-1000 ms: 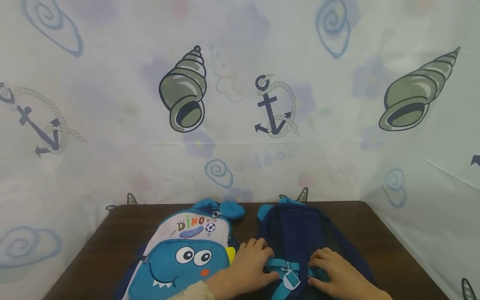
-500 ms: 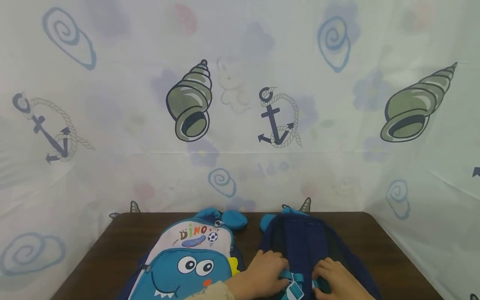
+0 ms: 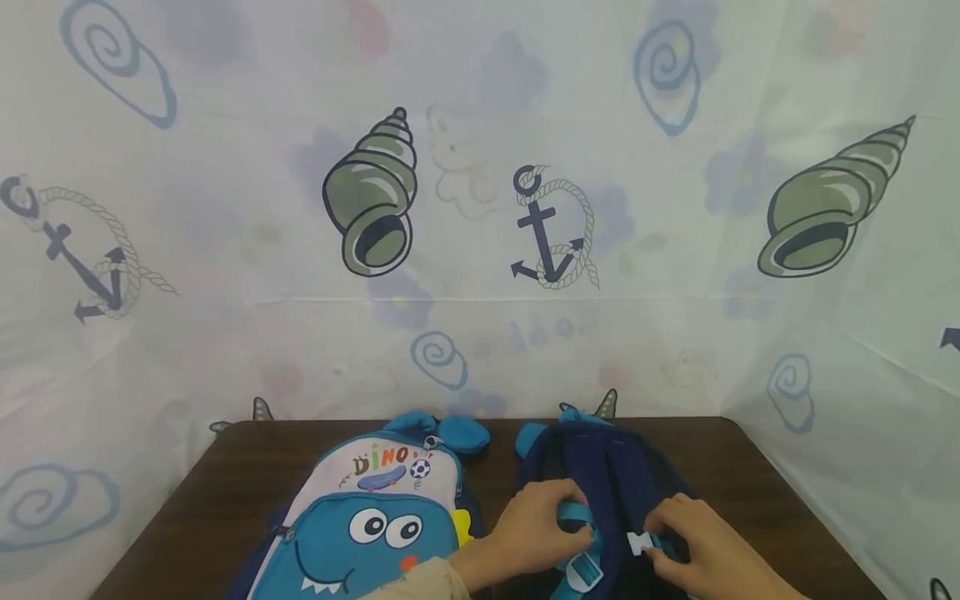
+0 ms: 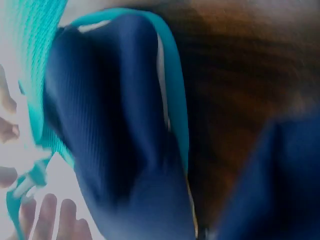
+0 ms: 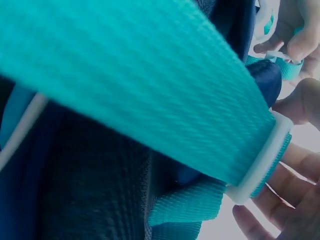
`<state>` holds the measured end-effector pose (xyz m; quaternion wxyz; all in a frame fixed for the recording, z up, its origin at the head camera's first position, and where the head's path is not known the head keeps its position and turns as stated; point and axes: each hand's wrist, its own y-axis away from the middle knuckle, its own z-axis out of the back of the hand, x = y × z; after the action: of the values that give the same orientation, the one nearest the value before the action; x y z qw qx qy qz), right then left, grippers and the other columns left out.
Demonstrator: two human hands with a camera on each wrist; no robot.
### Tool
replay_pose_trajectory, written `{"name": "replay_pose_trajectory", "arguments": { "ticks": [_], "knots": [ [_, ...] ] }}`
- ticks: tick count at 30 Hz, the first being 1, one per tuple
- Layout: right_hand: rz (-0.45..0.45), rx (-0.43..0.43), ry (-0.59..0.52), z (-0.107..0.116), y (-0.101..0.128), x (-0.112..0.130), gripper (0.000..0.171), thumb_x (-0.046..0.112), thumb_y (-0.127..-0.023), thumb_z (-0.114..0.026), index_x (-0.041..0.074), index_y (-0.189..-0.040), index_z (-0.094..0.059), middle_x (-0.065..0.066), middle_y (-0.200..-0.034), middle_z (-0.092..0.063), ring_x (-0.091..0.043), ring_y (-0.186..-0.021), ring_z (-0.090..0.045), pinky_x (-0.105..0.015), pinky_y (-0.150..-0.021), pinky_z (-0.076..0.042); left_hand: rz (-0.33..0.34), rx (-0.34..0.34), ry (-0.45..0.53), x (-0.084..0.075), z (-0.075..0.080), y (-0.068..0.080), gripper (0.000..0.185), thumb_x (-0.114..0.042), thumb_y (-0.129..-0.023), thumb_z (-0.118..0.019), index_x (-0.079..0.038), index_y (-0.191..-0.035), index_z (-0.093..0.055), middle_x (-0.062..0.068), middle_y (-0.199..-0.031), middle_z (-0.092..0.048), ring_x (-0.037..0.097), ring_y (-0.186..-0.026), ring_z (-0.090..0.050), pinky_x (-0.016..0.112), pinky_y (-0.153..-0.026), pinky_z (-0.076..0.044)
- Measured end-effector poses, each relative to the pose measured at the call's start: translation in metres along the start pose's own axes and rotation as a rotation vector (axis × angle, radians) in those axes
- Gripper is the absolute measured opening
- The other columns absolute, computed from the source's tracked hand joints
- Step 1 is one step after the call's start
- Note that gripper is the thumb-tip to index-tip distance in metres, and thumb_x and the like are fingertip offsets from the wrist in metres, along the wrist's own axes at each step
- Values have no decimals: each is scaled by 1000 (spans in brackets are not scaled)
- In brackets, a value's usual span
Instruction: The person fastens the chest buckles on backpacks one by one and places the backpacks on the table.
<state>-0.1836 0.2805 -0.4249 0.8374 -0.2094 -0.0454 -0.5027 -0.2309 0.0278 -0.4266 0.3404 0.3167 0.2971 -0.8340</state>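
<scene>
A dark blue backpack (image 3: 611,467) lies at the right with its straps facing up. My left hand (image 3: 536,529) pinches a teal strap (image 3: 576,512) at its left side; what the fingertips cover is hidden. Below them hangs a pale strap adjuster (image 3: 584,572). My right hand (image 3: 705,542) holds the end of another teal strap, and a white pronged buckle half (image 3: 639,543) juts out from its fingertips toward the left. A gap separates the two hands. In the right wrist view, a white strap slider (image 5: 265,160) sits before the right fingers (image 5: 290,185).
A second backpack (image 3: 360,533), with a blue dinosaur face and "DINO" lettering, lies at the left, partly behind the left forearm. Both bags rest on a dark brown wooden table (image 3: 232,475). White cloth (image 3: 480,350) printed with shells and anchors hangs around it.
The hands came close together over the straps, then moved apart. The right hand shifted rightward, and the white buckle half now shows between them. The head view tilted slightly.
</scene>
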Motion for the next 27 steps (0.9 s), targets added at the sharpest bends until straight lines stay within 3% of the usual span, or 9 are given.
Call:
{"name": "replay_pose_trajectory", "arguments": {
  "ticks": [4, 10, 14, 17, 20, 23, 27],
  "knots": [
    [47, -39, -28, -2, -1, -3, 18, 33, -78, -67, 35, -91, -55, 26, -86, -48, 5, -78, -44, -21, -65, -43, -43, 30, 121, -1, -12, -4, 18, -22, -80, -61, -18, -97, -58, -12, -56, -40, -3, -42, -33, 17, -38, -33],
    [110, -124, -115, -6, 2, -9, 21, 26, -78, -68, 28, -96, -59, 23, -91, -51, 3, -81, -50, -21, -66, -46, -110, 53, 115, -3, -25, -8, 19, -21, -83, -59, -17, -102, -58, -11, -54, -38, -4, -41, -30, 16, -38, -33],
    [107, -171, -152, -4, 4, -12, 25, 19, -77, -70, 25, -99, -59, 20, -93, -53, 2, -83, -53, -21, -66, -48, -71, -32, 163, -4, -30, -10, 27, -22, -84, -60, -22, -110, -53, -11, -63, -49, -6, -45, -39, 15, -42, -37],
    [58, -190, -139, 0, 6, -12, 26, 20, -76, -71, 25, -99, -59, 21, -93, -54, 3, -84, -53, -21, -67, -48, -21, -111, 228, -5, -35, -11, 40, -19, -81, -63, -28, -115, -43, -10, -79, -58, -6, -60, -52, 14, -51, -44],
    [7, -200, -128, 3, 7, -11, 26, 21, -75, -72, 26, -97, -59, 21, -91, -54, 3, -83, -54, -21, -68, -49, 14, -155, 250, -6, -38, -12, 51, -16, -78, -66, -31, -117, -36, -9, -90, -60, -3, -75, -57, 15, -61, -46],
    [-62, -192, -126, 6, 9, -10, 25, 25, -76, -71, 30, -96, -58, 22, -90, -54, 3, -83, -54, -21, -68, -49, -12, -158, 186, -6, -38, -11, 49, -14, -77, -66, -28, -115, -41, -8, -91, -61, 0, -78, -55, 15, -63, -46],
    [-156, -192, -103, 10, 11, -10, 24, 29, -74, -72, 33, -93, -58, 22, -89, -54, 4, -82, -53, -21, -68, -48, -111, -141, 10, -4, -31, -9, 29, -16, -80, -64, -21, -107, -53, -8, -92, -60, -2, -78, -52, 12, -65, -44]
  ]
}}
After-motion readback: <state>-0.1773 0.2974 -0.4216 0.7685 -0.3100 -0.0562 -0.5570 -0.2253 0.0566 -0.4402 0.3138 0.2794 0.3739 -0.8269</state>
